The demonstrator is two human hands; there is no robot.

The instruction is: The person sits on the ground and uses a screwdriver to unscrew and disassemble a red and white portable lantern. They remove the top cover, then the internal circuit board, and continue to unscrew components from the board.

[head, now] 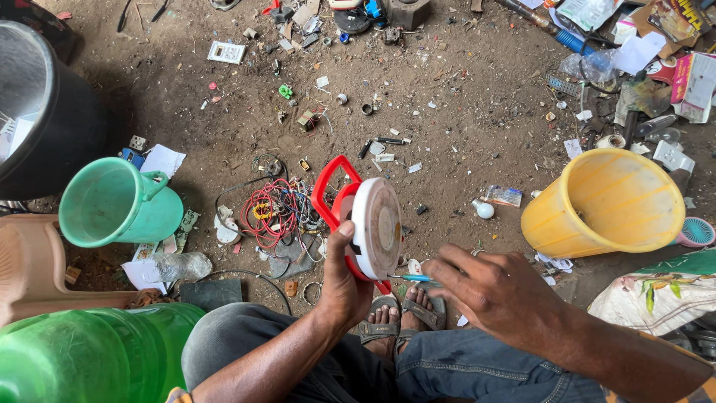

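Nearest the camera, the left hand (344,287) clamps its fingers and thumb around the rim of a round red-and-white lamp (371,227), held on edge above the sandalled feet (399,317). Its white disc face points right, toward the right hand; its red handle (332,186) sticks up and away, so the long axis runs from the knees outward. The right hand (496,291) pinches a thin blue-handled screwdriver (410,277), tip just beside the lamp's lower edge. Beyond, a tangle of red wires (272,209) lies on the bare dirt floor (462,112). A green mug (115,203) lies left, a yellow bucket (604,201) right, with scattered scrap farther off.
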